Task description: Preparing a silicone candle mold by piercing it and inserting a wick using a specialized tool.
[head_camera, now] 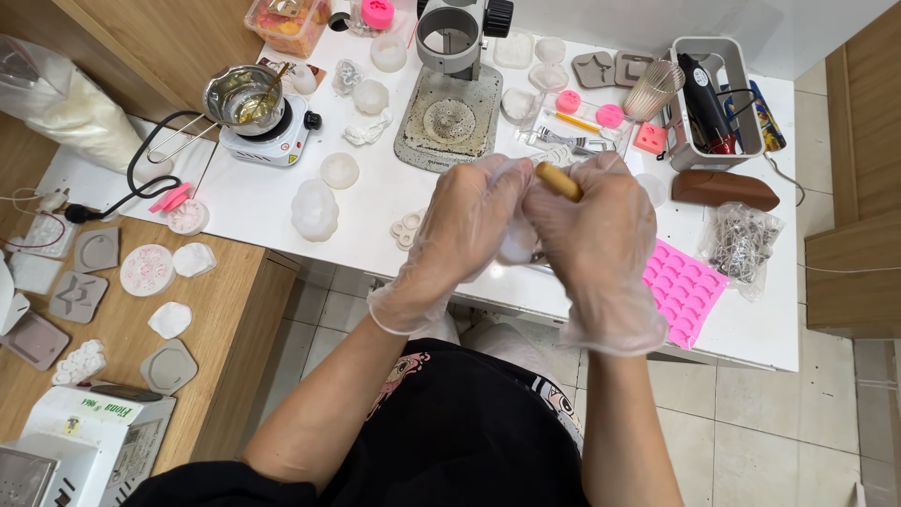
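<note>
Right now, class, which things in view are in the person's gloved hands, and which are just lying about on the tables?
In hand:
left hand
right hand
wooden-handled tool
small white piece, between the hands

Lying about:
pink mould tray
melting pot on hotplate
microscope stand
grey mould

White table (pixel 394 192) carries pink mould (pixel 683 289), hotplate (pixel 272 141).

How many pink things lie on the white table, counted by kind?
Pink tray mould: 1
Square pink mould: 1
Round pink pieces: 2
Pink lid on a jar: 1
Total: 5, all lying on the white table.
</note>
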